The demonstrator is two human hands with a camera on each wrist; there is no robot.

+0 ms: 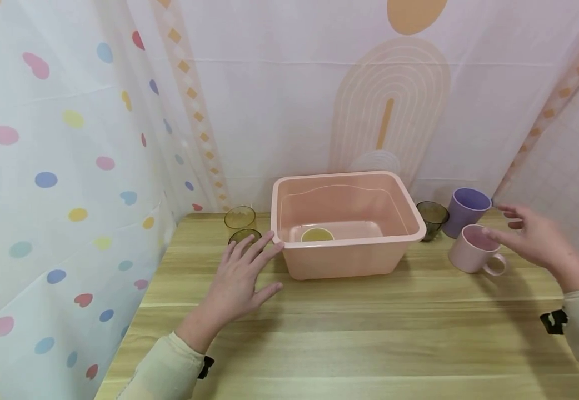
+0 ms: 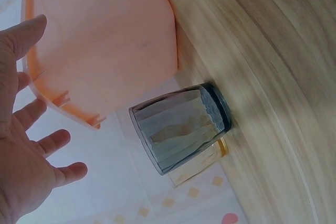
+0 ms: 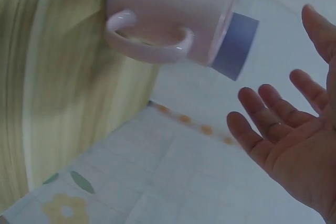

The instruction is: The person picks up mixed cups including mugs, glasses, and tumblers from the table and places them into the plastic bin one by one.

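Observation:
A pink plastic basin (image 1: 342, 261) stands at the back middle of the wooden table, with a yellow cup (image 1: 317, 235) inside it. My left hand (image 1: 241, 272) hovers open with spread fingers just left of the basin, close to a dark smoky glass (image 1: 243, 236) (image 2: 181, 127); an amber glass (image 1: 240, 217) stands behind that. My right hand (image 1: 532, 236) is open over a pink mug (image 1: 474, 250) (image 3: 173, 17) whose handle points right. A purple mug (image 1: 466, 211) and another dark glass (image 1: 432, 219) stand behind it. Neither hand holds anything.
Patterned curtains wall in the table on the left, back and right. The wooden table (image 1: 369, 339) stretches bare toward its front edge. The basin's side (image 2: 105, 40) fills the upper left of the left wrist view.

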